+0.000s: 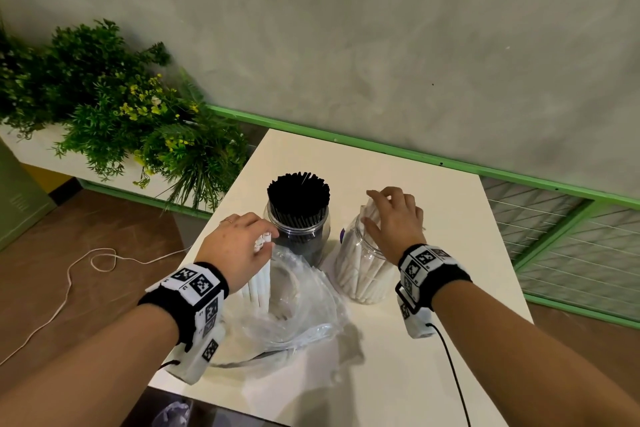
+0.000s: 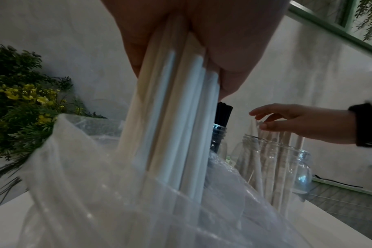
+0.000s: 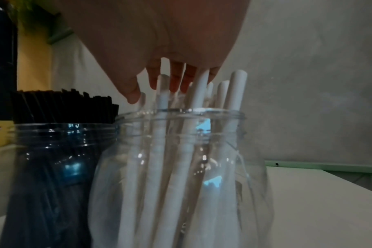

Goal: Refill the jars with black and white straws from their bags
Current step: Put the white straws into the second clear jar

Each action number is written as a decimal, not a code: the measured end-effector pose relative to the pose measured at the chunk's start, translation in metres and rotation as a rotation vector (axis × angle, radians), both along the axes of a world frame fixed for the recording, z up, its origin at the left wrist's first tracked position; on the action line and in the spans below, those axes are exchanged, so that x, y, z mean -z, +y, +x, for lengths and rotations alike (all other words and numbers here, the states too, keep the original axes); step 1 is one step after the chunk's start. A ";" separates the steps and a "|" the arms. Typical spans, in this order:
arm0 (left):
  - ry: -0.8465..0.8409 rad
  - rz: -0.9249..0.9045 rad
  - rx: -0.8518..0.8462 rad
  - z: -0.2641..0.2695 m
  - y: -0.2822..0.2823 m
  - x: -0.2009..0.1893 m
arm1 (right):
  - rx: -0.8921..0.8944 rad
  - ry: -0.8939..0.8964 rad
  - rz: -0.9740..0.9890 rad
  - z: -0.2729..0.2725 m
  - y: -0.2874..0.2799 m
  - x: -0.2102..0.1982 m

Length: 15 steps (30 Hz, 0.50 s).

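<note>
- The left hand [image 1: 239, 246] is gripping a bundle of white straws [image 1: 259, 284], fingers [image 2: 229, 70] curled tight round the top ends, the lower ends sitting down in the clear bag [image 1: 298, 308].
- In the left wrist view that bundle [image 2: 176, 117] is standing nearly upright, running from the palm straight down into the bag's [image 2: 96, 193] open mouth.
- The bag is lying crumpled on the white tabletop [image 1: 433, 184], just in front of the two jars and close to the near edge.
- The right hand [image 1: 394, 218] is hovering over the white jar [image 1: 363, 270], fingers [image 3: 174, 78] spread and pointing down, fingertips touching the tops of the straws in it; it is gripping nothing.
- The right wrist view is showing the white jar [image 3: 181, 167] only partly filled, its straws [image 3: 198, 104] leaning loosely and poking above the rim.
- The black jar [image 1: 298, 229] is standing just left of the white jar, packed full of black straws [image 1: 298, 196] that are rising well above its mouth.
- From the right wrist the two jars are looking as if they touch, black jar [image 3: 53, 167] on the left; whether they really meet cannot be told.
- Beyond the tabletop's left edge a leafy plant [image 1: 114, 107] with yellow flowers is sitting against the grey wall [image 1: 381, 28].
- A pale cord [image 1: 69, 281] is trailing across the brown floor [image 1: 104, 225] on the left.
- Both wrists are wearing black bands [image 1: 433, 270] with patterned marker tiles.
</note>
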<state>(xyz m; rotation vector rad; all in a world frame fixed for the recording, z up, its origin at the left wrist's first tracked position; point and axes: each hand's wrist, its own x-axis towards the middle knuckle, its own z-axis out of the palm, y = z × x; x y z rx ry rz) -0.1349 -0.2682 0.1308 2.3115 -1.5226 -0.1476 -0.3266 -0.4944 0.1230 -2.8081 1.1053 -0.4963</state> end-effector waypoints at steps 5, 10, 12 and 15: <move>-0.004 0.009 -0.001 -0.001 -0.001 0.001 | 0.025 -0.001 -0.050 0.002 -0.003 0.006; 0.010 -0.003 0.001 -0.001 -0.002 0.004 | 0.011 -0.116 -0.027 -0.009 -0.004 0.015; 0.012 -0.001 0.004 -0.002 -0.002 0.003 | -0.041 -0.121 -0.050 -0.012 -0.001 0.015; 0.007 -0.011 0.009 -0.001 0.000 0.004 | -0.130 -0.083 -0.141 -0.013 0.003 0.020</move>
